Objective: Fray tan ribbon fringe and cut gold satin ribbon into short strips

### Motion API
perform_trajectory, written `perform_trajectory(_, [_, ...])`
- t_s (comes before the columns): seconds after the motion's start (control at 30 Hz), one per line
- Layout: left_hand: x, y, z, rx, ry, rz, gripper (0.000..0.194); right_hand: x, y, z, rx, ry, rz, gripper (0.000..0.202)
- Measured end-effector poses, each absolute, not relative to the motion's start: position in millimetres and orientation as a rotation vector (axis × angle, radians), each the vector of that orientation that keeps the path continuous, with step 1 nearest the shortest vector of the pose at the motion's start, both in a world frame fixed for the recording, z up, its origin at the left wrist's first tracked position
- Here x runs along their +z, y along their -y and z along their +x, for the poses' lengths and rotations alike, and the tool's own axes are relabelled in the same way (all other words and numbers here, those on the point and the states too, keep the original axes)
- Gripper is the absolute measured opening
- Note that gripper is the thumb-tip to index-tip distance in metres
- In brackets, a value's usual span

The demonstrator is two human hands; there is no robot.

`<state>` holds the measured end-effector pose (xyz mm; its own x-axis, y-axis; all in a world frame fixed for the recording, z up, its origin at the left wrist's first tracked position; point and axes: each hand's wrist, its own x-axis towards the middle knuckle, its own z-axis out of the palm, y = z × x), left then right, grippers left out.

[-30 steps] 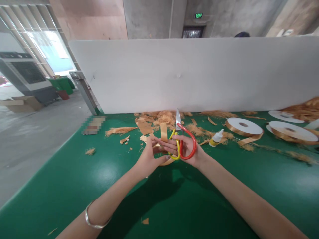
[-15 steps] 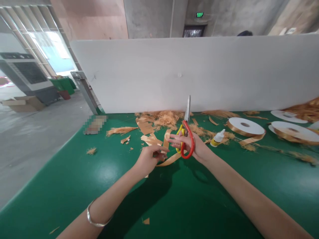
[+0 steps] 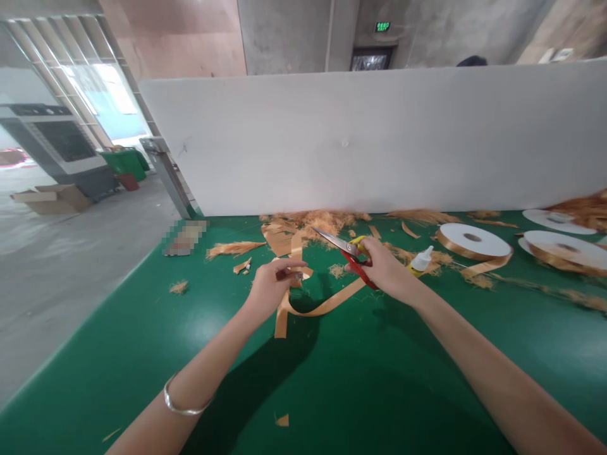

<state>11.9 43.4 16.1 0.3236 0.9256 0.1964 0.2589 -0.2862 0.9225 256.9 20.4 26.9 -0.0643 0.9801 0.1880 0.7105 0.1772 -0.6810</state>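
Note:
My left hand (image 3: 271,284) pinches a tan ribbon (image 3: 327,305) whose strips stick up above the fingers and hang below them. A long loop of it curves right toward my other hand. My right hand (image 3: 382,268) is closed round the handles of a pair of scissors (image 3: 348,246), one handle red and one yellow. The blades point up and left, past the upright ribbon strip (image 3: 296,243), and look nearly closed. Beyond the hands lies a heap of frayed tan fibres (image 3: 327,221) with cut ribbon pieces (image 3: 279,239) beside it.
A glue bottle (image 3: 421,260) stands just right of my right hand. Ribbon spools (image 3: 474,239) lie at the right on the green table (image 3: 142,354). A white panel (image 3: 341,139) rises along the back edge. A fibre tuft (image 3: 237,249) and a blurred-out object (image 3: 186,238) lie left.
The scissors have swung from upright to pointing left, and the right hand now grips their handles. My left hand has shifted slightly left with the ribbon, and its loop is drawn out below.

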Motion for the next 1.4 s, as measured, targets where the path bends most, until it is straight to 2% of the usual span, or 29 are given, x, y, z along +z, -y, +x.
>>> perform_trajectory(0.17, [14, -50, 6, 1.077, -1.092, 1.781, 0.025, 19, -24, 263, 0.197, 1.922, -1.594, 0.022])
perform_trajectory(0.3, [18, -51, 3, 1.128, -1.084, 1.861, 0.023, 16, -26, 265, 0.112, 1.919, -1.625, 0.021])
perform_trajectory(0.43, [19, -51, 2, 1.180, -1.067, 1.897, 0.020, 15, -25, 266, 0.049, 1.908, -1.651, 0.033])
perform_trajectory(0.5, [19, -52, 1, 1.175, -1.052, 1.882, 0.020, 17, -24, 265, 0.062, 1.916, -1.662, 0.040])
perform_trajectory(0.67, [18, -53, -1, 1.156, -1.027, 1.858, 0.027, 28, -20, 263, 0.254, 2.039, -1.706, 0.037])
perform_trajectory(0.93, [18, -55, -4, 1.087, -1.018, 1.910, 0.034, 35, -17, 261, 0.139, 2.305, -1.862, 0.043])
perform_trajectory(1.4, [22, -47, 3, 0.875, -0.918, 2.004, 0.039, 25, -19, 251, 0.195, 2.521, -1.804, 0.025])
